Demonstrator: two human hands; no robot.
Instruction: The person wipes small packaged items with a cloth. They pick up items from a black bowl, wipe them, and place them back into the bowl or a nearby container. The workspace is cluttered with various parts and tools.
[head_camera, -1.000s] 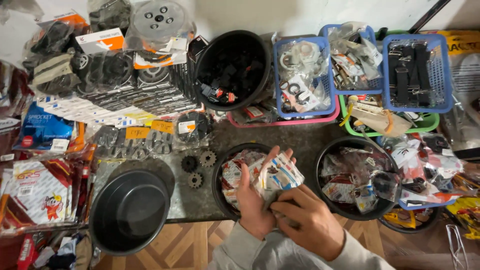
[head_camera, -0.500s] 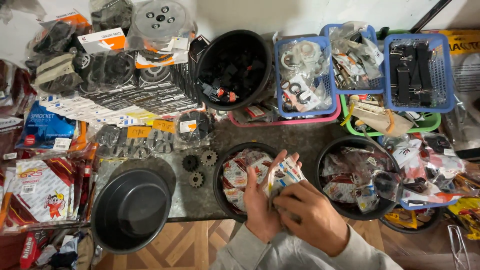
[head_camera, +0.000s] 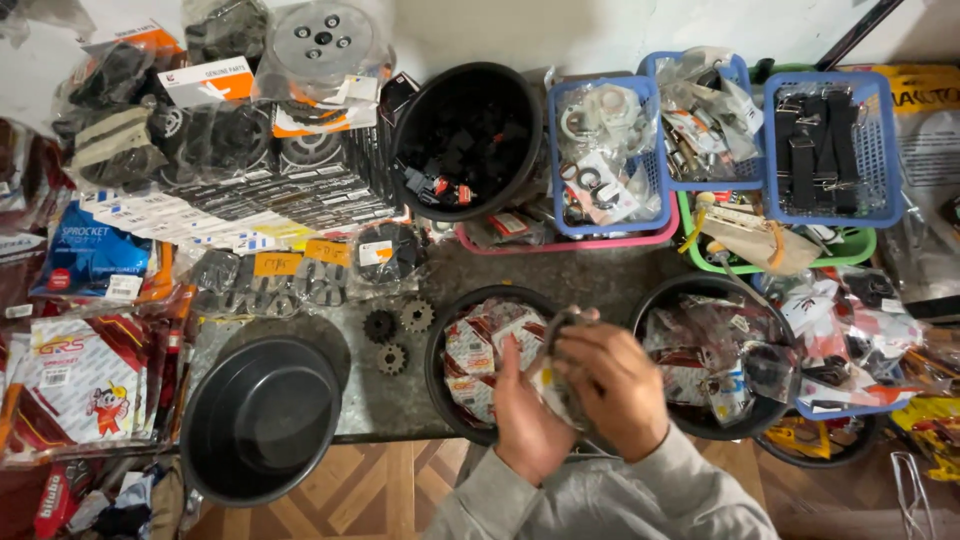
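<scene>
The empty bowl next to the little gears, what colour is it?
The empty bowl is black, plain all over, clearest in the head view.

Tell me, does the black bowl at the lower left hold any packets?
No, the black bowl at the lower left shows only its bare inside, while the packets lie in the bowl under the hands.

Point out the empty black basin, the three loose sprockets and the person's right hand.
Empty black basin (head_camera: 262, 418), head view, on its bare inner floor.
Loose sprockets (head_camera: 379, 326), head view, on the left one's toothed face.
Right hand (head_camera: 612, 385), head view, on its back.
</scene>
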